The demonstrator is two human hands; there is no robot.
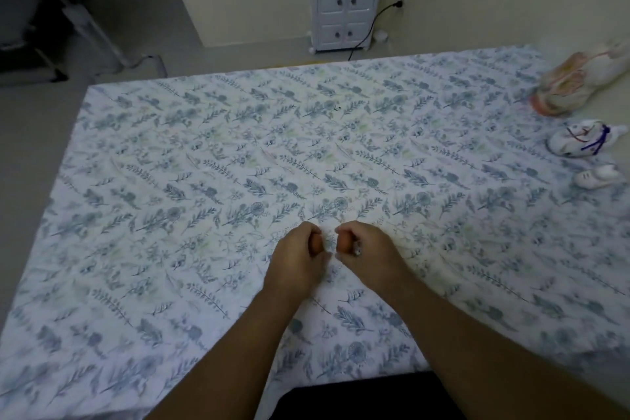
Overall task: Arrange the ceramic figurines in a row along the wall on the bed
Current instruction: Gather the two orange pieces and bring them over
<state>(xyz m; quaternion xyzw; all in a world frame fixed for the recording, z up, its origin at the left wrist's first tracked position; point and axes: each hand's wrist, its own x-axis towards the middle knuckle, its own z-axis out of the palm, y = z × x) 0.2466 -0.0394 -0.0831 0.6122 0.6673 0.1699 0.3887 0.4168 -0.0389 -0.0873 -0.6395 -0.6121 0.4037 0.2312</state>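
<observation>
Three figurines already line the bed's right edge (against the wall). Left hand and right hand each clasp one small orange-brown piece, not yet placed.

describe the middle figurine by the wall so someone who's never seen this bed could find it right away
Follow the floral bed sheet to its right edge, where three figurines stand against the wall. The middle figurine is white with a dark blue cord tied around it. The large figurine beyond it has pinkish-orange markings, and the small figurine nearer the camera is plain white.
</observation>
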